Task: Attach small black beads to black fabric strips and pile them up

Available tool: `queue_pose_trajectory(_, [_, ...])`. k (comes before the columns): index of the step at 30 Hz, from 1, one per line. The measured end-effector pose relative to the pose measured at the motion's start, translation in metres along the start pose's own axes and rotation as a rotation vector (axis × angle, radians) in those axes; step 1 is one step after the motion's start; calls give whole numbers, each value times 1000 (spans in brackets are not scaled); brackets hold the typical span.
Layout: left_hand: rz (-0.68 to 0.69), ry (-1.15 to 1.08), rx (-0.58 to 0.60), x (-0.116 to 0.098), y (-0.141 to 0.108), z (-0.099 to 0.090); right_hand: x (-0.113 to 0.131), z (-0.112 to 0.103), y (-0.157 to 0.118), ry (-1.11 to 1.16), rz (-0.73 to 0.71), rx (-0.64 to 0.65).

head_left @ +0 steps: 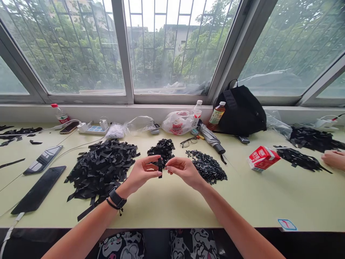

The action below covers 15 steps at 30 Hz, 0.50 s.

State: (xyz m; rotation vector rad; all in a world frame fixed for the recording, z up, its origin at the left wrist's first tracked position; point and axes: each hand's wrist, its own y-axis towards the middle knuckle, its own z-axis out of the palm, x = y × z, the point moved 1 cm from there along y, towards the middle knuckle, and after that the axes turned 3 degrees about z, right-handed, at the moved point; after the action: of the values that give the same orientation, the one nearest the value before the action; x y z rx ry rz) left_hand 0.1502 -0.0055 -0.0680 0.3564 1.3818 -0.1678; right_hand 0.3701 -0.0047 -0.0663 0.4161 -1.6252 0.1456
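Observation:
My left hand [141, 172] and my right hand [183, 172] meet above the pale green table [167, 205]. Their fingertips pinch a short black strip [160, 168] from either side. Just behind the fingers lies a small heap of black folded strips [161, 150]. A much larger heap of black ribbon strips [101, 167] spreads to the left of my left hand. Nearest my right hand, on its far side, is a pile of small black rings or beads [206, 166]. A black watch [117, 198] sits on my left wrist.
Flat black panels [39, 189] lie at the left. Glasses [188, 142], a folded umbrella [212, 140], a red-and-white carton [262, 159] and a black backpack [241, 111] stand along the windows. A co-worker's hand [334, 159] rests at the right near more black strips [299, 159].

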Motion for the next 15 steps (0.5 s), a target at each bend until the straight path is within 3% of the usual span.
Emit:
queue_pose_trajectory(10, [24,-25,0,7,-1,6,-10,12,0,-104,-133,-36])
queue_pose_trajectory(15, [29,-9,10,11,0,5,-11,14,-1,-121,-123,-44])
